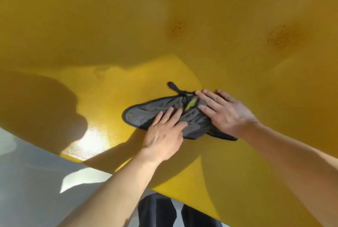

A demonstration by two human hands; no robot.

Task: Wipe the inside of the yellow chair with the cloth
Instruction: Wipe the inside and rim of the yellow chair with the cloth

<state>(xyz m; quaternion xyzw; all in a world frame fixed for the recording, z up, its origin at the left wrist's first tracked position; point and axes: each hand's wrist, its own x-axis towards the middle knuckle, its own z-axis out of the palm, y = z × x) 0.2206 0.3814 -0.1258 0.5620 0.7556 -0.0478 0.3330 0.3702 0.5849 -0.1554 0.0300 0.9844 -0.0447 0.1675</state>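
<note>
The yellow chair (128,25) fills almost the whole view; I look into its curved, textured shell. A crumpled grey cloth (142,114) with a dark hem and a small loop lies on the seat surface near the middle. My left hand (164,133) presses on the cloth's lower middle with straight, spread fingers. My right hand (223,111) lies flat on the cloth's right end, fingers straight and pointing left. A yellow-green tag shows between the two hands.
The chair's front edge (102,168) runs diagonally from the lower left to the bottom right. Below it lies a pale grey floor (36,181) with sun patches. Dark trouser legs (157,210) show at the bottom centre. Two rough dimples mark the shell's upper right.
</note>
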